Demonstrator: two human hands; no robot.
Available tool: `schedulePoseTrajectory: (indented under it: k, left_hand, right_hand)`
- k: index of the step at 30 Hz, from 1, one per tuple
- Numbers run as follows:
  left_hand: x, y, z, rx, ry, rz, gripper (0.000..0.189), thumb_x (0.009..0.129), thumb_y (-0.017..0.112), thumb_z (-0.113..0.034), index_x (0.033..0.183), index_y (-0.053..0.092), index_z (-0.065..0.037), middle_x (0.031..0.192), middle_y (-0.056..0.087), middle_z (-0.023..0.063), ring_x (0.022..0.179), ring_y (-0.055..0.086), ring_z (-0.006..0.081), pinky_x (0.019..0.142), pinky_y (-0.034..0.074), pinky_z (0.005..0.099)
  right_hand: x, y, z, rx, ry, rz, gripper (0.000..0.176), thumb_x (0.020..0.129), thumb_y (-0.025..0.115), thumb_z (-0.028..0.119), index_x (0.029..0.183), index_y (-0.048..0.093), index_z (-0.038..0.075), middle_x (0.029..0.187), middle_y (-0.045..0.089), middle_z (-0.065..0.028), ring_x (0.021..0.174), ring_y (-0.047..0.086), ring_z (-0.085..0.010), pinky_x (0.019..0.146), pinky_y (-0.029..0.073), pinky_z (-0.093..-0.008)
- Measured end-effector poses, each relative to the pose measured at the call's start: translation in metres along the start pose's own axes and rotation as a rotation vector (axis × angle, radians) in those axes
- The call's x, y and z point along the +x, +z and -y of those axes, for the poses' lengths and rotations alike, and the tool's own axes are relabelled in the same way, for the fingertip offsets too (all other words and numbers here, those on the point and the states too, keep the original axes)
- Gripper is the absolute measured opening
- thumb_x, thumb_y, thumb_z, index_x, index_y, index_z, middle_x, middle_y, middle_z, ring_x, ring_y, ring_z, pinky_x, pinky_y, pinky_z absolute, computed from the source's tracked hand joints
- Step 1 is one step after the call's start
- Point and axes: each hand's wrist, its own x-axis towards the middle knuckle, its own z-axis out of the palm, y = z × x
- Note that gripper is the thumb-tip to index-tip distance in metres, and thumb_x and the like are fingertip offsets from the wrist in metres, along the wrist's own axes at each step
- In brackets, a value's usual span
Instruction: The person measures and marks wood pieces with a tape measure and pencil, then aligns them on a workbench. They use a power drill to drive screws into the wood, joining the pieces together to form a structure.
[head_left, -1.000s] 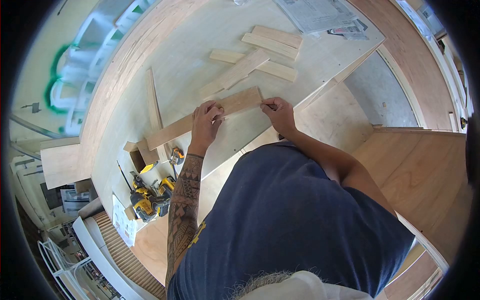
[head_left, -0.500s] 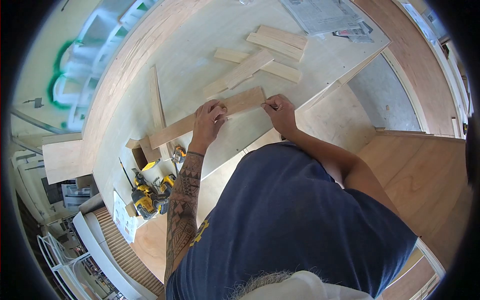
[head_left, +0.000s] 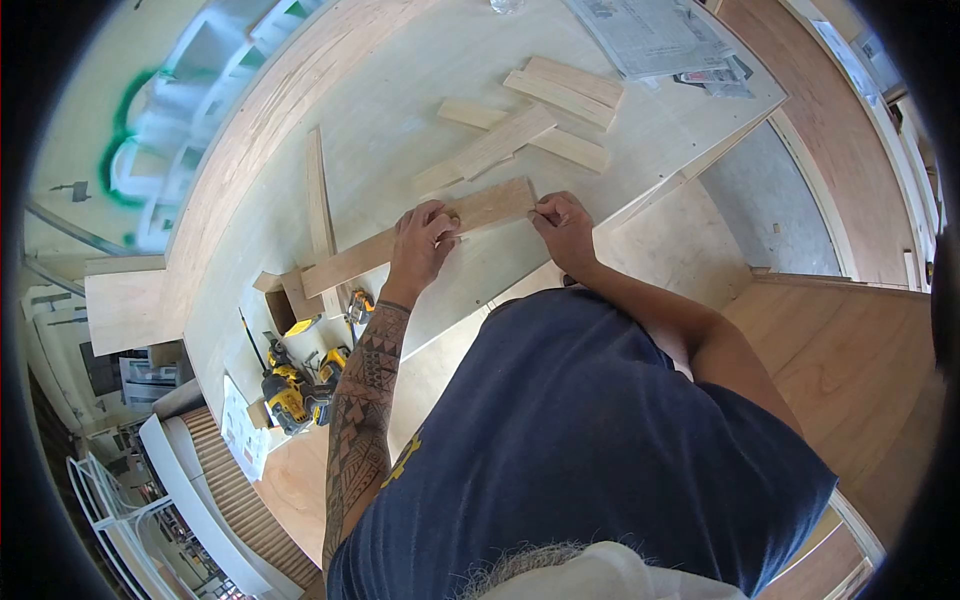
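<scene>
A long wooden board (head_left: 490, 205) lies slantwise across the pale worktable (head_left: 400, 110). My left hand (head_left: 424, 242) rests over its middle, fingers curled round it and closed. At the board's right end, my right hand (head_left: 563, 226) is closed in a pinch against the end edge. Whatever is between those fingertips is too small to make out. The board's left end overlaps a narrow upright strip (head_left: 319, 200) and a small cardboard box (head_left: 280, 292). Just beyond the board lie several short wood pieces (head_left: 505, 140), some crossing each other.
Yellow-and-black power drills (head_left: 285, 400) stand at the table's left end, near my left forearm, beside a paper sheet (head_left: 240, 430). Newspaper (head_left: 650, 40) covers the far right corner. A wooden panel (head_left: 840, 340) stands to the right, past the table's edge.
The whole view has shifted slightly. Both hands keep almost the same places on the board, and nothing is taken up or let go.
</scene>
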Motion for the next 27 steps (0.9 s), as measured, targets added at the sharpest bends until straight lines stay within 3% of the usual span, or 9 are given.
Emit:
schedulePoseTrajectory:
  k: [1, 2, 4, 7, 10, 16, 22, 27]
  left_hand:
    - [0.000, 0.000, -0.001, -0.001, -0.003, -0.003, 0.035, 0.078, 0.088, -0.012, 0.110, 0.072, -0.014, 0.139, 0.064, 0.0079, 0.127, 0.060, 0.0353, 0.109, 0.047, 0.0512]
    - [0.000, -0.001, -0.001, -0.006, -0.006, 0.000, 0.035, 0.079, 0.088, -0.012, 0.109, 0.071, -0.014, 0.140, 0.064, 0.0083, 0.128, 0.060, 0.0358, 0.109, 0.047, 0.0512]
    - [-0.001, -0.001, -0.001, -0.012, -0.017, -0.001, 0.034, 0.079, 0.087, -0.012, 0.109, 0.071, -0.014, 0.140, 0.063, 0.0088, 0.128, 0.060, 0.0362, 0.109, 0.047, 0.0513]
    - [-0.001, -0.001, -0.001, -0.027, -0.011, -0.013, 0.033, 0.080, 0.087, -0.013, 0.110, 0.072, -0.014, 0.141, 0.063, 0.0099, 0.129, 0.059, 0.0369, 0.111, 0.047, 0.0513]
    - [-0.002, -0.002, -0.003, -0.040, -0.040, -0.006, 0.033, 0.082, 0.087, -0.016, 0.112, 0.073, -0.016, 0.139, 0.062, 0.0097, 0.128, 0.058, 0.0373, 0.112, 0.045, 0.0515]
    - [-0.001, -0.003, -0.001, -0.051, -0.040, 0.001, 0.032, 0.082, 0.087, -0.015, 0.111, 0.073, -0.016, 0.138, 0.062, 0.0097, 0.128, 0.058, 0.0372, 0.112, 0.046, 0.0512]
    - [0.000, -0.002, 0.000, -0.037, -0.036, -0.004, 0.032, 0.079, 0.090, -0.018, 0.105, 0.074, -0.013, 0.137, 0.064, 0.0094, 0.125, 0.061, 0.0353, 0.109, 0.046, 0.0498]
    - [-0.002, 0.002, 0.001, -0.090, -0.052, -0.026, 0.033, 0.078, 0.089, -0.016, 0.107, 0.074, -0.016, 0.134, 0.064, 0.0077, 0.127, 0.059, 0.0351, 0.113, 0.043, 0.0521]
  right_hand:
    - [0.000, 0.000, 0.000, -0.024, -0.033, 0.000, 0.013, 0.093, 0.080, 0.002, 0.093, 0.067, -0.001, 0.112, 0.071, -0.0104, 0.088, 0.070, -0.0136, 0.080, 0.058, -0.0291]
    - [0.001, -0.001, -0.001, -0.025, -0.035, 0.004, 0.013, 0.093, 0.080, 0.002, 0.093, 0.067, -0.001, 0.112, 0.071, -0.0104, 0.088, 0.070, -0.0136, 0.080, 0.058, -0.0291]
    - [0.002, 0.000, -0.009, 0.113, 0.078, 0.063, 0.012, 0.094, 0.078, 0.002, 0.099, 0.068, -0.001, 0.127, 0.074, -0.0140, 0.094, 0.073, -0.0141, 0.084, 0.060, -0.0298]
    - [0.003, 0.002, -0.017, 0.186, 0.155, 0.106, 0.011, 0.096, 0.077, 0.002, 0.101, 0.067, -0.002, 0.133, 0.074, -0.0174, 0.097, 0.075, -0.0155, 0.084, 0.061, -0.0306]
    - [0.001, 0.003, -0.018, 0.094, 0.057, 0.064, 0.011, 0.097, 0.076, 0.003, 0.101, 0.067, -0.001, 0.125, 0.077, -0.0168, 0.096, 0.076, -0.0160, 0.084, 0.061, -0.0309]
    - [0.000, 0.001, -0.020, 0.037, -0.004, 0.076, 0.011, 0.098, 0.076, 0.004, 0.101, 0.067, -0.001, 0.127, 0.077, -0.0169, 0.099, 0.075, -0.0151, 0.085, 0.060, -0.0300]
    - [-0.002, 0.002, -0.018, 0.256, 0.111, 0.076, 0.010, 0.098, 0.076, 0.006, 0.102, 0.069, -0.001, 0.127, 0.077, -0.0154, 0.101, 0.073, -0.0121, 0.087, 0.060, -0.0291]
    - [0.002, -0.001, -0.012, 0.132, 0.088, 0.087, 0.013, 0.098, 0.077, 0.007, 0.102, 0.068, -0.002, 0.125, 0.077, -0.0174, 0.100, 0.074, -0.0127, 0.086, 0.060, -0.0285]
